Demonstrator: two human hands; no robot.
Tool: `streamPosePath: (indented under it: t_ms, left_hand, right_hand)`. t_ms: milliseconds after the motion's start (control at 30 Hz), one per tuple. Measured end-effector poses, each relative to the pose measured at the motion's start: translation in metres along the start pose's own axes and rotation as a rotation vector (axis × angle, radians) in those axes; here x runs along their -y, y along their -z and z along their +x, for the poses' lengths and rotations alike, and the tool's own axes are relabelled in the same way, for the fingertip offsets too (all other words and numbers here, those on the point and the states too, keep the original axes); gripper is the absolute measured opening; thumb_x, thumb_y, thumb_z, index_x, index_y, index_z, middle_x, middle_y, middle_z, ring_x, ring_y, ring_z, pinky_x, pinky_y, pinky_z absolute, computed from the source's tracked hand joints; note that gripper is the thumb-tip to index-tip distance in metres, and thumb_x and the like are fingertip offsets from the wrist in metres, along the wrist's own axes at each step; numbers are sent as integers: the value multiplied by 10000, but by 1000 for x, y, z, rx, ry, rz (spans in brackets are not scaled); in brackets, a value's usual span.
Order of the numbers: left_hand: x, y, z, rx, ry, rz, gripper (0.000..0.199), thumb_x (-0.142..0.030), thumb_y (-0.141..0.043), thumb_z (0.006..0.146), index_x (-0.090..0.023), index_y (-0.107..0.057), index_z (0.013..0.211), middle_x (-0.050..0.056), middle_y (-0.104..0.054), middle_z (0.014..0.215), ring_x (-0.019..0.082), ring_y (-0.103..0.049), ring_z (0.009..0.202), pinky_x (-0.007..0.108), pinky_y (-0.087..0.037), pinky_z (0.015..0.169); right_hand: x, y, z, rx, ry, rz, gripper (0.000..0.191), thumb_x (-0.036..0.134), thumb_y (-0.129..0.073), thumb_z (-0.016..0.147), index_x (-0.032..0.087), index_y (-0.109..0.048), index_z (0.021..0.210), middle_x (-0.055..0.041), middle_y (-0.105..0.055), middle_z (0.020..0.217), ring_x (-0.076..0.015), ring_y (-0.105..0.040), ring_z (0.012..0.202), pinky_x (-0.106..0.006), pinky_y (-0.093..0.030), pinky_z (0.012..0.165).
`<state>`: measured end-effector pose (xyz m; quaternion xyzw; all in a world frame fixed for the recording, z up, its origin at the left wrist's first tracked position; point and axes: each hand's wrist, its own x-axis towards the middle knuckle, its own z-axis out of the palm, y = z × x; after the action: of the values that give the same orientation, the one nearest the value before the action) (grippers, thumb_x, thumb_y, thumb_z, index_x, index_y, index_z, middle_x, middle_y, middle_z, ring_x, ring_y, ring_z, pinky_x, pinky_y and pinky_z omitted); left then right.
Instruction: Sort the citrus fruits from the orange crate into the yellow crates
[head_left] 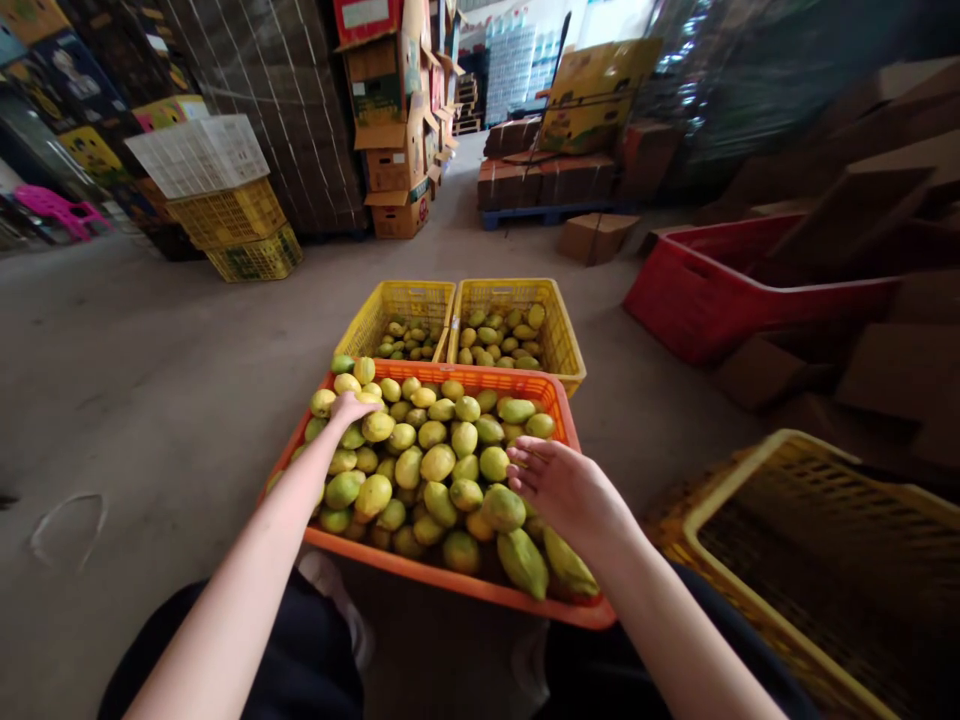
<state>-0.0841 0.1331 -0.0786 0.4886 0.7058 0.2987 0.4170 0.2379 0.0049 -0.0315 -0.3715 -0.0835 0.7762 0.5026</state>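
Note:
A large orange crate (420, 572) full of yellow and green lemons (438, 462) stands in front of me, between my legs. At its far left part my left hand (351, 408) reaches down among the fruit. The thumb presses against a yellow lemon (370, 398), and the other fingers are mostly hidden behind the hand. Over the right side of the crate is my right hand (562, 484), open, its fingers stretched out to the left beside a green lemon (494, 464). No fruit shows in its palm.
Beyond the orange crate are two yellow crates (556, 330) partly filled with lemons. A yellow crate (739, 470) stands at my right, a red bin (686, 290) with cardboard behind it. Stacked crates (232, 215), cardboard boxes (394, 170) and a loaded blue pallet (540, 215) stand farther back.

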Motion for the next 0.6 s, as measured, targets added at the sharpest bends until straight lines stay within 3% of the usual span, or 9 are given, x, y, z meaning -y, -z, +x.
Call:
streamPosePath:
  t_ms: [67,133,267,400,467,600]
  left_hand:
    - [-9,-3,-7,-118,9,251,426,-179,-851,773,-209,-427,745,44,-680,933,253,-545,1279,267,-411,1061]
    - [-21,-6,-14,-142,-22,364,380,-220,-887,741,-190,-509,762,65,-696,956,281,-559,1273,316,-421,1080]
    - [-52,-19,-42,-81,-160,338,348,-311,-920,716,-149,-678,907,71,-742,957,277,-654,1099,336,-479,1016]
    - [-82,-44,-93,123,-533,248,400,-467,-822,803,-151,-750,1038,70,-783,1005,250,-708,957,333,-545,904]
    - [-90,-56,-116,232,-663,219,302,-448,-727,885,-178,-764,1015,65,-787,1034,231,-715,950,321,-557,883]
    - [-78,-62,-128,221,-798,216,152,-214,-639,904,-190,-769,980,67,-772,1056,197,-711,923,316,-565,891]
  right_hand:
    - [0,-8,-4,-59,10,-9,257,42,-545,845,155,-703,675,-100,-734,636,-169,-684,503,-235,-574,495]
    - [-3,-16,-7,-124,11,-31,290,45,-520,860,169,-675,649,-79,-713,602,-152,-655,469,-220,-548,466]
    - [-17,-33,-11,-178,49,-68,233,86,-540,890,192,-673,732,-60,-748,684,-156,-687,533,-225,-571,509]
    - [-33,-51,-13,-164,77,57,82,273,-623,934,219,-686,939,-47,-769,789,-219,-746,656,-327,-639,575]
    - [-37,-58,-14,-148,68,170,89,299,-646,934,222,-669,971,-29,-760,788,-204,-740,661,-319,-644,577]
    - [-30,-61,-19,-280,64,290,60,256,-629,944,223,-621,895,10,-699,665,-156,-682,580,-215,-579,471]
